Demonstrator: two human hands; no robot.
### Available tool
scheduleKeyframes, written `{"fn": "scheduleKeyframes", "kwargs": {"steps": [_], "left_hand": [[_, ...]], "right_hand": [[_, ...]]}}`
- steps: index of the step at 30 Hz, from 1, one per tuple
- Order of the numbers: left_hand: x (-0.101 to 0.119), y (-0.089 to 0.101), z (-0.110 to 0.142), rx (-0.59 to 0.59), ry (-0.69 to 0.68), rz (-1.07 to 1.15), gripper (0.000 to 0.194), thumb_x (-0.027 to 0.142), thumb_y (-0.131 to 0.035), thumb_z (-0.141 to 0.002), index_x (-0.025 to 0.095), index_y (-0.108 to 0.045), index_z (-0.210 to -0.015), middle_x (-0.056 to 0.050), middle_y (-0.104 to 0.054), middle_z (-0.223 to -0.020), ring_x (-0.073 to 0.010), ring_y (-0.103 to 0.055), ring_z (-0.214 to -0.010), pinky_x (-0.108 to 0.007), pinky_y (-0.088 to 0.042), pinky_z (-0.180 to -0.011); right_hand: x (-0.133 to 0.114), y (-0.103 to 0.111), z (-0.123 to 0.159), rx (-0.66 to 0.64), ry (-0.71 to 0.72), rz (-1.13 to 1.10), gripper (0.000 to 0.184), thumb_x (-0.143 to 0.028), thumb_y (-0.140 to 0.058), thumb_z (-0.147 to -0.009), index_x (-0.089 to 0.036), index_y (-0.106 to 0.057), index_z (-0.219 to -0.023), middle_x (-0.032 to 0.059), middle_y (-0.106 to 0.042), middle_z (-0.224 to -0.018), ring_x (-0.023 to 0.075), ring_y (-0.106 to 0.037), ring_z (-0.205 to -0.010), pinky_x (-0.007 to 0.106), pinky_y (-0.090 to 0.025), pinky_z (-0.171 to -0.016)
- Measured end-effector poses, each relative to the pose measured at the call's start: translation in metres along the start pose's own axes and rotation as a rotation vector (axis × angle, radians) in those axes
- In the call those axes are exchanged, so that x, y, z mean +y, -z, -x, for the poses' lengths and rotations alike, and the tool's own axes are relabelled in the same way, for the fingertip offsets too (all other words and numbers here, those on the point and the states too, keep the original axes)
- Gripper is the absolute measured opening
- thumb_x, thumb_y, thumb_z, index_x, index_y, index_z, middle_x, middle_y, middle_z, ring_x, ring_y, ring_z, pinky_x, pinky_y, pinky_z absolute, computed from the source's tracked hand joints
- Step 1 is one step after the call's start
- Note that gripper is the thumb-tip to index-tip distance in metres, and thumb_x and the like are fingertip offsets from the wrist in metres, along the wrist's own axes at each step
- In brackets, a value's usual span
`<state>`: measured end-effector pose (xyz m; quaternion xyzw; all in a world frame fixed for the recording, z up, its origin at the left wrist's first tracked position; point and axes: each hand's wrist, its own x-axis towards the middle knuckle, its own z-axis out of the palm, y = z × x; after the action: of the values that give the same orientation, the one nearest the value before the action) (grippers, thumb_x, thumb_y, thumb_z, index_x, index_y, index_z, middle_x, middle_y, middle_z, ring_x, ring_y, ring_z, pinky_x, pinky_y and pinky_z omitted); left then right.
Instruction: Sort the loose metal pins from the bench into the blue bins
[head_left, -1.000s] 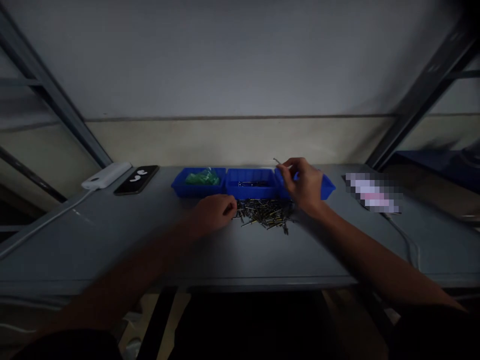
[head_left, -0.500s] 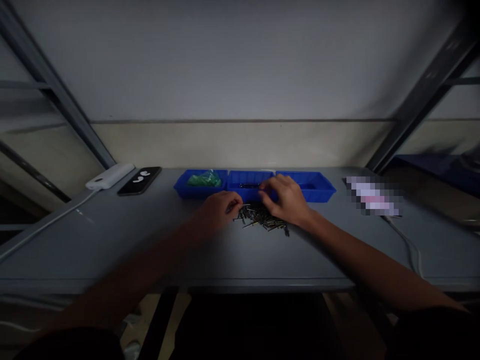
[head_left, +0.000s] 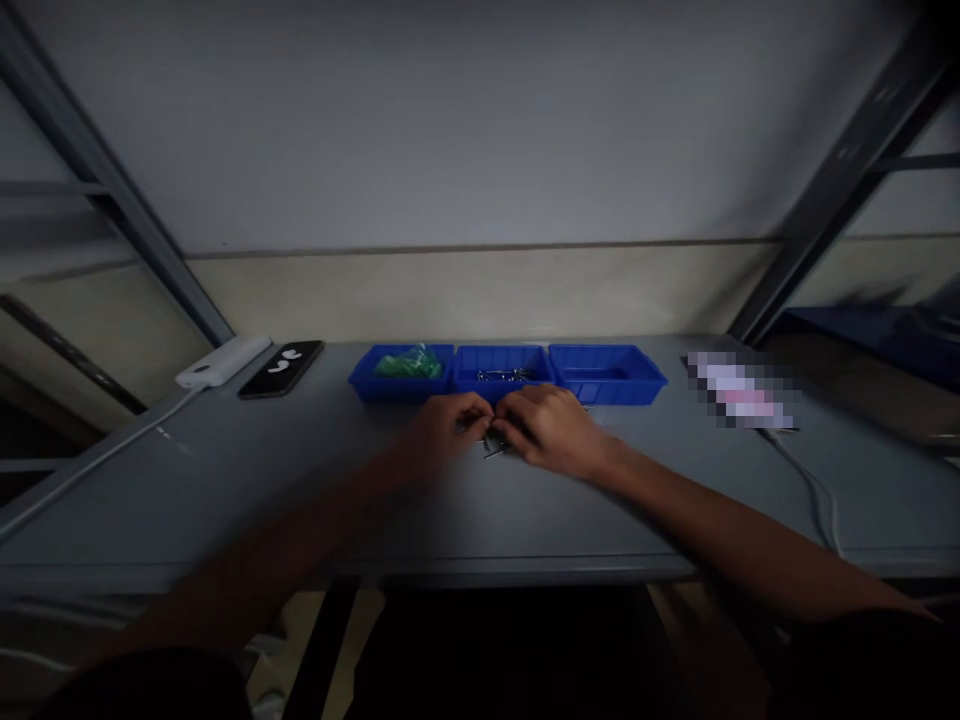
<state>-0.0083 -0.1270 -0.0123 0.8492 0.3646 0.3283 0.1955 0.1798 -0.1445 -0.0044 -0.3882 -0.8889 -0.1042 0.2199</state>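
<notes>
The pins (head_left: 493, 454), best picked singly with a light fingertip pinch, lie at six o'clock from the middle bin (head_left: 471, 386), partly under the right hand (head_left: 559, 432). They look slim, metallic, perhaps silvery in this gloom. It and the left hand (head_left: 437, 425) meet, fingertips drawn close; I cannot tell what either holds.

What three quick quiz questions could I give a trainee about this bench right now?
1. Which of the three open blue plastic bins holds the crumpled green plastic: A) left, B) middle, C) right?
2. True or false: two small white earbuds lie on the dark, flat phone.
3. Fill in: the left hand and right hand come together in front of the ____ bin.
Key: 1 A; 2 true; 3 middle.
</notes>
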Motion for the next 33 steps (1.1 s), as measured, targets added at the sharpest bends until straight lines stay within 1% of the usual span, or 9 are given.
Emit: {"fn": "scheduleKeyframes", "kwargs": {"steps": [5,11,18,20,24,27,29,31,33], "left_hand": [[0.0,0.001,0.0,0.016,-0.006,-0.02,0.013,0.022,-0.049,-0.082,0.015,-0.061,-0.081,0.001,-0.064,-0.07,-0.0096,-0.058,-0.063,-0.019,-0.043,-0.059],[-0.006,-0.002,0.002,0.106,-0.11,-0.15,0.014,0.024,-0.058,-0.078,0.017,-0.059,-0.09,-0.002,-0.063,-0.078,-0.0131,-0.06,-0.074,-0.024,-0.047,-0.071],[-0.008,-0.002,0.001,0.114,-0.115,-0.217,0.005,0.02,-0.056,-0.08,0.016,-0.058,-0.082,-0.001,-0.061,-0.076,-0.0129,-0.058,-0.073,-0.024,-0.045,-0.07],[-0.009,-0.002,0.001,0.103,-0.102,-0.221,0.005,0.02,-0.054,-0.08,0.017,-0.058,-0.082,-0.001,-0.061,-0.076,-0.0131,-0.058,-0.072,-0.025,-0.044,-0.068],[-0.01,-0.001,0.002,0.076,-0.094,-0.218,0.008,0.019,-0.05,-0.083,0.017,-0.058,-0.083,-0.001,-0.062,-0.077,-0.0133,-0.058,-0.074,-0.025,-0.043,-0.069],[-0.008,-0.002,0.002,0.047,-0.106,-0.234,0.013,0.02,-0.047,-0.086,0.017,-0.059,-0.084,-0.001,-0.063,-0.079,-0.0136,-0.058,-0.076,-0.026,-0.043,-0.072],[-0.008,-0.002,0.002,0.041,-0.114,-0.246,0.016,0.022,-0.045,-0.088,0.017,-0.06,-0.084,-0.002,-0.064,-0.08,-0.0138,-0.058,-0.077,-0.026,-0.044,-0.073],[-0.008,-0.002,0.001,0.086,-0.129,-0.265,0.016,0.024,-0.045,-0.088,0.017,-0.061,-0.089,-0.003,-0.064,-0.084,-0.0149,-0.058,-0.081,-0.028,-0.044,-0.078],[-0.013,0.001,-0.002,0.181,-0.14,-0.319,0.018,0.025,-0.047,-0.088,0.016,-0.06,-0.097,-0.005,-0.064,-0.092,-0.017,-0.057,-0.09,-0.031,-0.044,-0.086]], "right_hand": [[0.001,0.0,0.0,0.005,-0.012,0.01,0.019,-0.029,-0.044,-0.088,-0.018,-0.059,-0.086,0.0045,-0.065,-0.079,0.0184,-0.058,-0.074,0.031,-0.036,-0.066],[0.001,-0.003,-0.001,-0.014,-0.157,-0.019,0.033,-0.035,-0.034,-0.093,-0.018,-0.06,-0.082,0.0048,-0.065,-0.076,0.0158,-0.057,-0.066,0.029,-0.032,-0.057],[0.002,-0.005,0.0,0.013,-0.162,-0.088,0.031,-0.037,-0.037,-0.092,-0.019,-0.057,-0.076,0.0023,-0.063,-0.071,0.0147,-0.056,-0.063,0.028,-0.031,-0.056],[0.002,-0.005,0.0,0.032,-0.175,-0.139,0.026,-0.038,-0.041,-0.09,-0.019,-0.057,-0.081,0.0015,-0.062,-0.071,0.0144,-0.055,-0.063,0.027,-0.032,-0.056],[0.005,-0.005,0.0,0.034,-0.097,-0.221,0.018,-0.031,-0.048,-0.086,-0.019,-0.056,-0.097,0.0019,-0.063,-0.078,0.0148,-0.056,-0.069,0.026,-0.036,-0.061],[0.006,-0.007,0.0,0.01,-0.054,-0.215,0.016,-0.026,-0.045,-0.088,-0.019,-0.058,-0.092,0.0023,-0.063,-0.082,0.0153,-0.056,-0.073,0.028,-0.038,-0.066],[0.007,-0.008,-0.001,0.028,-0.05,-0.181,0.018,-0.026,-0.044,-0.089,-0.018,-0.059,-0.088,0.0032,-0.063,-0.081,0.0164,-0.056,-0.075,0.029,-0.038,-0.069],[0.009,-0.007,-0.002,0.1,-0.076,-0.119,0.021,-0.028,-0.043,-0.089,-0.017,-0.061,-0.085,0.0051,-0.062,-0.081,0.0184,-0.054,-0.078,0.032,-0.038,-0.073],[0.014,-0.007,-0.004,0.186,-0.146,-0.05,0.024,-0.028,-0.042,-0.09,-0.017,-0.062,-0.085,0.0076,-0.062,-0.087,0.0206,-0.053,-0.085,0.034,-0.038,-0.078]]}}
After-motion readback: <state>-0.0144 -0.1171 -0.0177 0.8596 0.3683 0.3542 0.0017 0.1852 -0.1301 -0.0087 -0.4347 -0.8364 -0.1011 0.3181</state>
